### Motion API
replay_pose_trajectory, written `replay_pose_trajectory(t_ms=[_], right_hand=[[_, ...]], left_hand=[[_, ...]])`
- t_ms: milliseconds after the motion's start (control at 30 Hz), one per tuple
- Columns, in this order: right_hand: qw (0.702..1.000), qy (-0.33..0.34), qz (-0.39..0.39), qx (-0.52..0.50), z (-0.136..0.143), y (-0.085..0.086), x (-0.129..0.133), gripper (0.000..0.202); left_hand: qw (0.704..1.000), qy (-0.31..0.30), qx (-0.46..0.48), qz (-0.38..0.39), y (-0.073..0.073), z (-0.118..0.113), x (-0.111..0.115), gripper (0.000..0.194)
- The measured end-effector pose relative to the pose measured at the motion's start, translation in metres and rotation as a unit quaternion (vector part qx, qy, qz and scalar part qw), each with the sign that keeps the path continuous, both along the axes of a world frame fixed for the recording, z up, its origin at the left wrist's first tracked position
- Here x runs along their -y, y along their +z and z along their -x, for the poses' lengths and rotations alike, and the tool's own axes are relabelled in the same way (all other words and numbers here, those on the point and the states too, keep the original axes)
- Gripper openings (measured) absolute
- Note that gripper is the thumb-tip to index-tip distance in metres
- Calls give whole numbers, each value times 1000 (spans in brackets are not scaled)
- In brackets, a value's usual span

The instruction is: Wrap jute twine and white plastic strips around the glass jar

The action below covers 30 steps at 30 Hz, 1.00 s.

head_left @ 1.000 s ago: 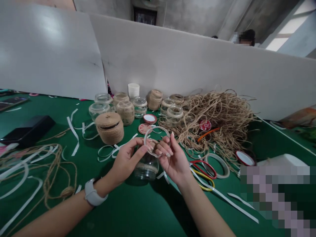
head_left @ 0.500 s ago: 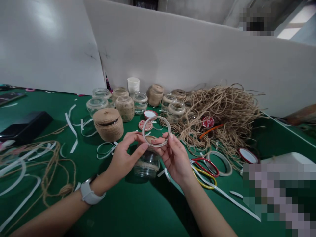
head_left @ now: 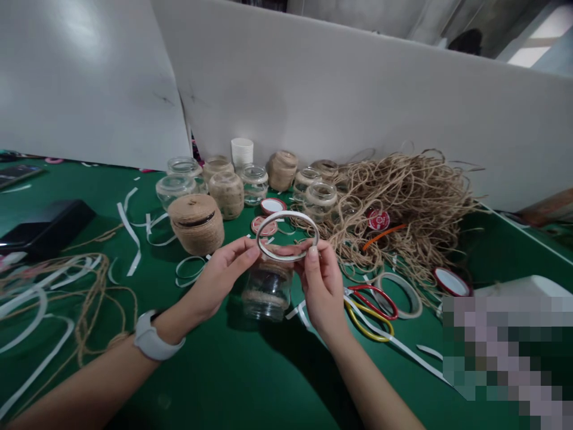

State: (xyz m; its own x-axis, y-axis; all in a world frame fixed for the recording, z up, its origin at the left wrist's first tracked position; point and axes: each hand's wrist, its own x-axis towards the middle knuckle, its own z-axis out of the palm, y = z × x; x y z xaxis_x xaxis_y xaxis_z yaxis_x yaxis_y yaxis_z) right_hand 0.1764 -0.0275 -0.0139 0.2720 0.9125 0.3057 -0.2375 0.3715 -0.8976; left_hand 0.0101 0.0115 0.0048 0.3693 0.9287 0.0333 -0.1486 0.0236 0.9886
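Observation:
Between my two hands is a thin roll of tape (head_left: 265,253), tilted so that its open ring faces me. My left hand (head_left: 224,272) pinches its left side with thumb and fingers. On the opposite side, my right hand (head_left: 323,286) grips the rim, thumb in front and fingers behind. Just below and behind the tape lies a glass jar (head_left: 267,301) with a tan band round it, its upper part partly covered by the tape and fingers. Red-and-yellow-handled scissors (head_left: 373,336) and a wider tape roll (head_left: 414,298) lie right of my right hand.
Glass jars (head_left: 320,203), some twine-wrapped, and white paper cups (head_left: 242,152) stand at the back. A twine-covered jar (head_left: 197,230) is nearer. Loose twine (head_left: 412,197) heaps at right; more twine and white strips (head_left: 128,233) lie left, beside a black object (head_left: 49,230).
The tape roll has turned from nearly upright to a flatter tilt. My right hand has shifted slightly right and rotated; my left hand has moved a little left and still touches the ring.

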Motion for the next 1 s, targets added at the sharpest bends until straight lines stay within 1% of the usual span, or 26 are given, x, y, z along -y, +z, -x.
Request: replay_pose_trajectory(t_ms=[100, 200, 267, 333, 400, 500, 567, 667, 833, 933, 1000], right_hand=[[998, -22, -41, 49, -3, 4, 2, 18], [994, -50, -91, 45, -8, 9, 3, 16], [992, -67, -107, 29, -10, 12, 3, 14], [993, -76, -95, 10, -9, 14, 4, 13], [995, -74, -70, -9, -5, 15, 5, 14], [998, -44, -33, -44, 4, 13, 5, 18], [997, -11, -7, -74, 9, 10, 4, 20], [995, 14, 15, -93, 13, 4, 3, 21], [998, -32, 25, -56, 12, -2, 5, 21], [997, -30, 18, -69, 10, 2, 5, 20], [995, -29, 10, -90, 7, 8, 3, 20]], left_hand=[[1000, 2, -9, 11, 4, 2, -1, 20], [999, 11, -48, 0, 10, 4, -5, 21], [996, 24, -89, -16, 13, 5, -6, 25], [989, 30, -136, -55, 14, 5, -7, 28], [976, 31, -173, -125, 14, 4, -6, 29], [959, 8, -190, -209, 13, 1, -3, 32], [957, -20, -184, -225, 14, -1, -1, 38], [960, -25, -179, -215, 15, -2, 1, 38], [978, -26, -136, -154, 13, -1, 2, 24], [992, -8, -93, -88, 8, 0, 0, 19], [995, 8, -84, -55, 6, 1, -3, 18]])
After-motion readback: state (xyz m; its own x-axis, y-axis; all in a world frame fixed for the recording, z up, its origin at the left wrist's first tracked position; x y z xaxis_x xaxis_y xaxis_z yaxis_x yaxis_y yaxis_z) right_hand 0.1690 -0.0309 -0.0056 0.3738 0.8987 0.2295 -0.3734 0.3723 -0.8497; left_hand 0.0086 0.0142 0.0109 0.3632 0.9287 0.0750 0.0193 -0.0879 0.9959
